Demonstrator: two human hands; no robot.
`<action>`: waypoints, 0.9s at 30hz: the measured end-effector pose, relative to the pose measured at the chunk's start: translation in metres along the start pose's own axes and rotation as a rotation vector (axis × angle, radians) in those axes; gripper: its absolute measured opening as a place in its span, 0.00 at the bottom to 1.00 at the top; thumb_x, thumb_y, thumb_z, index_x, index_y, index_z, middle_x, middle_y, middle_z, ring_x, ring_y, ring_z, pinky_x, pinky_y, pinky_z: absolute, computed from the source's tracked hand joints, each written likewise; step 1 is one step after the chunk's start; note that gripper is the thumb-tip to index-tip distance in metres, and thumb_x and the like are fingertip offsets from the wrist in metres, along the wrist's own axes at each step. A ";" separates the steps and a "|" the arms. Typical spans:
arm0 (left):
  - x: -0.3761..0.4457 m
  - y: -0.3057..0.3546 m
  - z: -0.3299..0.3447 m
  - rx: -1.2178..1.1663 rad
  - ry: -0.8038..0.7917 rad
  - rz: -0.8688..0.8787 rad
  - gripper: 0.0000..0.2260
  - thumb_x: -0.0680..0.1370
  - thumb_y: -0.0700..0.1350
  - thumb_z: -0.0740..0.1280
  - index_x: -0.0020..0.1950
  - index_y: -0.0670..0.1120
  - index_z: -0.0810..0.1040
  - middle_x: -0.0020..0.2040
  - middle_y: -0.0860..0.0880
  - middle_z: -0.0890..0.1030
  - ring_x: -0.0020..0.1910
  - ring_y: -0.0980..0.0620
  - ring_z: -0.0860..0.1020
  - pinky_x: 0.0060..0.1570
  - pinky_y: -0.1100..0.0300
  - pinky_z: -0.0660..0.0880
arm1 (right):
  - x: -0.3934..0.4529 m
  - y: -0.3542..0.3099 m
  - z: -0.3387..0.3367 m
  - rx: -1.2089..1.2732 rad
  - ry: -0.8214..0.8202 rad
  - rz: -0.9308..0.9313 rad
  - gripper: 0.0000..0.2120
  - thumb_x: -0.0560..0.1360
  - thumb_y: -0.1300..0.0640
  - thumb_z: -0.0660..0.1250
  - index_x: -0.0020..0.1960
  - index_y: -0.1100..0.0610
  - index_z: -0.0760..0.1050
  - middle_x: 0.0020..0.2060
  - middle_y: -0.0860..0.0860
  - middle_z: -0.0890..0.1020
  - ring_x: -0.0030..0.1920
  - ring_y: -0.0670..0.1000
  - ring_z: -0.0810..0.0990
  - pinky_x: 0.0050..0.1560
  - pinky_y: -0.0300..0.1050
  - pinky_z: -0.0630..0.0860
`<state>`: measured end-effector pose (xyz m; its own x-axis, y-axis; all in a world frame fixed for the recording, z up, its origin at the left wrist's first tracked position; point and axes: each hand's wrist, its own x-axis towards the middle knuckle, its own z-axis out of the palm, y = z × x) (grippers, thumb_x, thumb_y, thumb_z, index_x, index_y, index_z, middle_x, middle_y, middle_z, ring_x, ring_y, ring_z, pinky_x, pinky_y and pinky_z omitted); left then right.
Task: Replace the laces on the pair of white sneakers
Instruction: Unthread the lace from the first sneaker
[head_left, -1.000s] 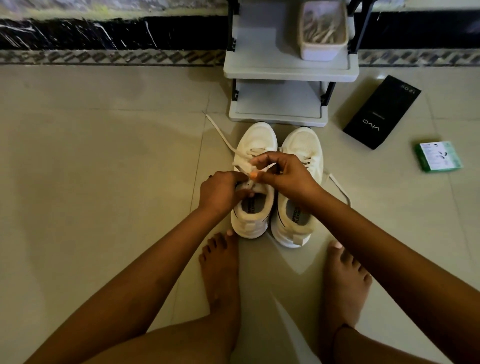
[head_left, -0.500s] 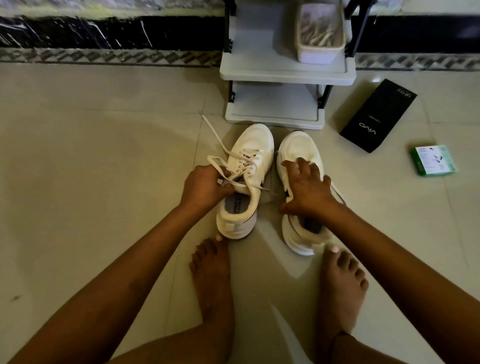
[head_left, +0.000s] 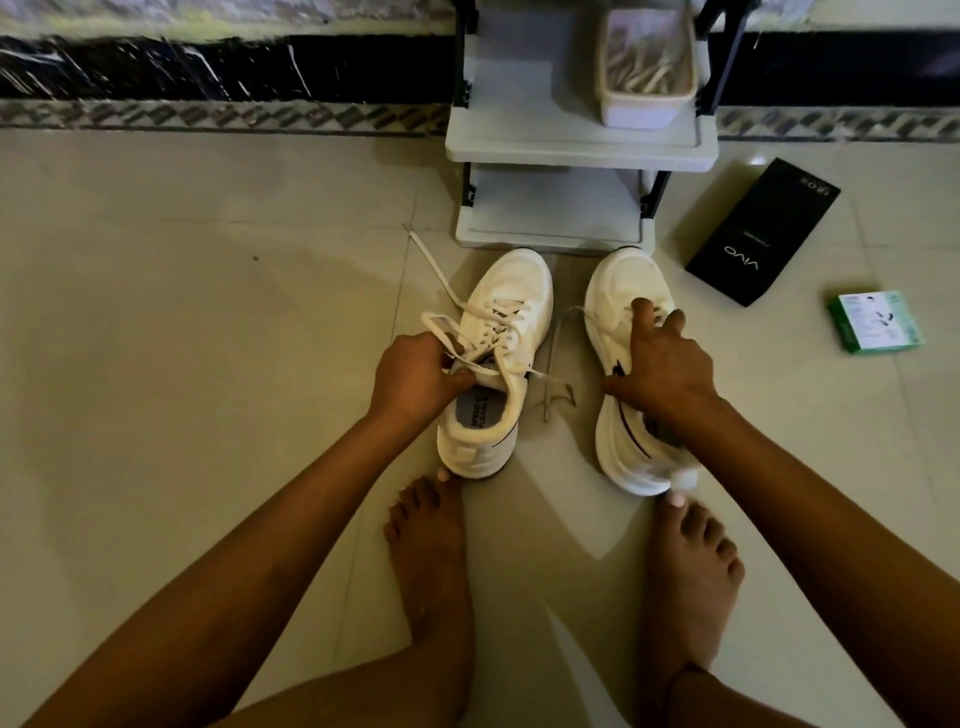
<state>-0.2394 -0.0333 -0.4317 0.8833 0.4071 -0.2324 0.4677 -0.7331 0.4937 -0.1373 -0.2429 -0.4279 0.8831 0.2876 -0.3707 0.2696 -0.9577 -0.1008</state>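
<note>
Sneakers (head_left: 618, 312) now farther apart, left hand (head_left: 415, 376) gripping lace (head_left: 467, 332), right hand (head_left: 662, 364) spread on sneaker, "vivo" box (head_left: 763, 234)

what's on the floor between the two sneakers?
In the head view, a loose lace end lies on the bare tile floor between the left sneaker and the right sneaker. Nothing else shows in that gap.
</note>
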 end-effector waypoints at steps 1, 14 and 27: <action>0.000 0.000 0.001 -0.006 0.001 -0.003 0.13 0.72 0.46 0.72 0.54 0.45 0.82 0.49 0.44 0.84 0.51 0.46 0.80 0.47 0.59 0.72 | 0.001 0.001 0.000 -0.007 -0.006 0.021 0.41 0.70 0.50 0.72 0.73 0.55 0.50 0.71 0.64 0.56 0.56 0.66 0.75 0.46 0.51 0.74; -0.001 0.004 0.004 -0.145 -0.139 0.013 0.17 0.72 0.46 0.73 0.59 0.46 0.80 0.52 0.45 0.83 0.46 0.46 0.81 0.50 0.51 0.78 | -0.019 -0.065 0.016 0.005 0.234 -0.612 0.08 0.70 0.56 0.72 0.46 0.59 0.80 0.45 0.57 0.78 0.39 0.58 0.79 0.33 0.45 0.74; -0.003 0.009 0.010 0.010 -0.129 0.040 0.17 0.72 0.54 0.71 0.56 0.45 0.81 0.50 0.43 0.82 0.49 0.44 0.80 0.45 0.55 0.74 | -0.015 -0.064 0.000 0.535 0.083 -0.488 0.14 0.71 0.53 0.73 0.55 0.53 0.80 0.53 0.53 0.76 0.54 0.52 0.74 0.51 0.48 0.73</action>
<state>-0.2371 -0.0465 -0.4346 0.8978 0.3044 -0.3183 0.4314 -0.7533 0.4964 -0.1672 -0.1858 -0.4159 0.7423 0.6626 -0.0997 0.4338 -0.5886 -0.6821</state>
